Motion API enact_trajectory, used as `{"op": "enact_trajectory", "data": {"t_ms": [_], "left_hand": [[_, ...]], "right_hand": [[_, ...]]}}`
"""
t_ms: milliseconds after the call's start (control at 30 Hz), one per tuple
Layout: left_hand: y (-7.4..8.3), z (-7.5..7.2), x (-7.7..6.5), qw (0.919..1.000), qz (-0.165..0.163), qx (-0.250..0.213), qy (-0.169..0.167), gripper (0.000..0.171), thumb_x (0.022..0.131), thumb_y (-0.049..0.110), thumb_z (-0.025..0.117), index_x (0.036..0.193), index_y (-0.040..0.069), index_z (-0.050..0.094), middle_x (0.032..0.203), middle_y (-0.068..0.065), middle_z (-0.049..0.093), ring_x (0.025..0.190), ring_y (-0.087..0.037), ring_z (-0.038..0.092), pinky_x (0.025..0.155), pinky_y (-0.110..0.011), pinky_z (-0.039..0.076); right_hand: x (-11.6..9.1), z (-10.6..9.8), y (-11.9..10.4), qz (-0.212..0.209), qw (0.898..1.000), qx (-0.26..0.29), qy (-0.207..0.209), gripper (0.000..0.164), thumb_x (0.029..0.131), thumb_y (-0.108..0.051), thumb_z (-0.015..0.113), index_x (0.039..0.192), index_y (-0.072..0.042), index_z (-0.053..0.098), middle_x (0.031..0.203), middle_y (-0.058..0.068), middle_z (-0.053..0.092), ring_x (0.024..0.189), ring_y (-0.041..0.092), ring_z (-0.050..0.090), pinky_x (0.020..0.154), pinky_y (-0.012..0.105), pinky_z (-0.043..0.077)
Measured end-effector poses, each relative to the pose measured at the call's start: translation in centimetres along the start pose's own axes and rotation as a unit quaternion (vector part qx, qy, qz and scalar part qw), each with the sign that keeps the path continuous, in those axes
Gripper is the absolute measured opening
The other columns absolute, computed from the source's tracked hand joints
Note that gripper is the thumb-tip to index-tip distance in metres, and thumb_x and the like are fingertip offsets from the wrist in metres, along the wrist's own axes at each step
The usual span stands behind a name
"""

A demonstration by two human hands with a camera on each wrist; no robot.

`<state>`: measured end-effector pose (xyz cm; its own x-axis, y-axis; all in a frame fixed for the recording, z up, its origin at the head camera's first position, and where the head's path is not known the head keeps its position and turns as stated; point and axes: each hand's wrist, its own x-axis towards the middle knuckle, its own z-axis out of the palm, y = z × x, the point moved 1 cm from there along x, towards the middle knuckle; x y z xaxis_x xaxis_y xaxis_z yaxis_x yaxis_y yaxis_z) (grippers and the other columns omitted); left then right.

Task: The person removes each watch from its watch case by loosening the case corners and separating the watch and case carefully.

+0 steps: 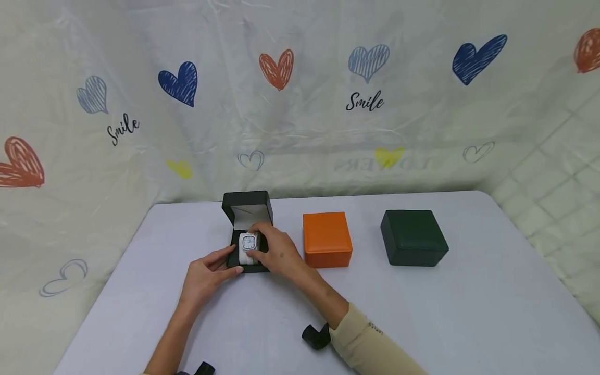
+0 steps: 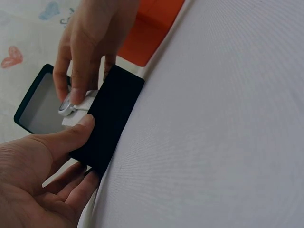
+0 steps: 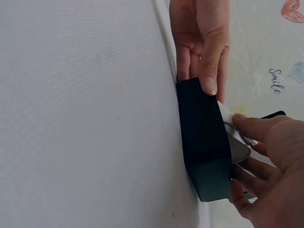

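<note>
Over the feed I see the left hand (image 1: 206, 277) gripping the black watch box (image 2: 113, 116) at its near-left corner; inside, the right hand (image 1: 280, 252) pinches a square-faced wristwatch (image 1: 249, 241) on a white cushion (image 1: 243, 258). Should that pinch slacken, I judge it could slip.

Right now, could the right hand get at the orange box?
Probably yes: the orange box sits close beside the right hand with nothing on top, though the hand would likely have to release the watch first.
</note>
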<state>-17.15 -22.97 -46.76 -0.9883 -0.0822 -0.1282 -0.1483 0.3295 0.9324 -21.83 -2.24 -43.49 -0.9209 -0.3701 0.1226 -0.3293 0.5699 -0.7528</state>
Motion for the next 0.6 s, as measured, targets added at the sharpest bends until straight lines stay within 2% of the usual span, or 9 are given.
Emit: {"op": "enact_trajectory", "data": {"t_ms": [167,400,600], "left_hand": [[-0.04,0.08,0.00,1.0000,0.004,0.000,0.001,0.065,0.081,0.021,0.091,0.141,0.016,0.066,0.153,-0.013,0.057,0.138,-0.023,0.057,0.093,-0.012,0.054],[0.04,0.07,-0.12,1.0000,0.003,-0.005,0.003,0.064,0.081,0.018,0.090,0.141,0.015,0.067,0.151,-0.013,0.058,0.138,-0.023,0.057,0.092,-0.010,0.054],[0.17,0.08,-0.10,1.0000,0.000,-0.008,0.000,0.063,0.083,0.017,0.089,0.141,0.015,0.066,0.153,-0.014,0.057,0.139,-0.023,0.057,0.094,-0.013,0.055]], "right_hand": [[-0.11,0.02,0.03,0.003,1.000,0.012,0.007,0.049,0.091,-0.024,0.083,0.134,-0.020,0.061,0.132,0.002,0.071,0.116,0.025,0.067,0.103,0.042,0.054],[-0.22,0.14,-0.01,-0.027,0.999,0.015,0.010,0.048,0.091,-0.021,0.082,0.134,-0.018,0.061,0.136,0.001,0.067,0.124,0.023,0.064,0.111,0.041,0.052],[-0.30,0.22,-0.14,-0.042,0.999,0.022,0.015,0.048,0.091,-0.018,0.082,0.134,-0.017,0.061,0.138,0.002,0.065,0.123,0.020,0.063,0.111,0.040,0.052]]}}
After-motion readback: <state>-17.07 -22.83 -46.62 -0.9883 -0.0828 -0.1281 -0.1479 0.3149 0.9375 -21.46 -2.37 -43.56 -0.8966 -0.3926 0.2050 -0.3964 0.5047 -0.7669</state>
